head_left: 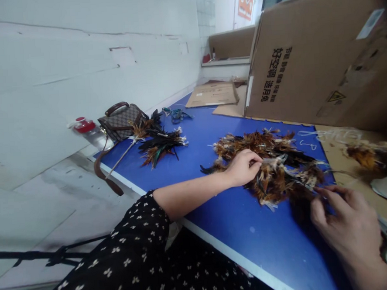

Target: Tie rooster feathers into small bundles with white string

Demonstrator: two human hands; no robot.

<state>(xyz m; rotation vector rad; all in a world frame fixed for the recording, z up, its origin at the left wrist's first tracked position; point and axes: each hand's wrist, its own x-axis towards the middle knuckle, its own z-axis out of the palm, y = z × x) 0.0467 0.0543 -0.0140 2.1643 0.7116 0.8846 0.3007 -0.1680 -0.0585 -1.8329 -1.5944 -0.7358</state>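
Looks partway: dark feather bunch (160, 142) lies apart near handbag (122, 123), brown feather pile (272, 175) sits loose, unfinished on tabletop (225, 230), left hand (242, 168) fingers pinched on it, right hand (350, 220) at its edge, can't tell if gripping.

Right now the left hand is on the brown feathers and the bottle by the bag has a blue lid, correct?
The lid is red, not blue, per the head view. Left hand on the brown feathers, bottle by the bag: both right.
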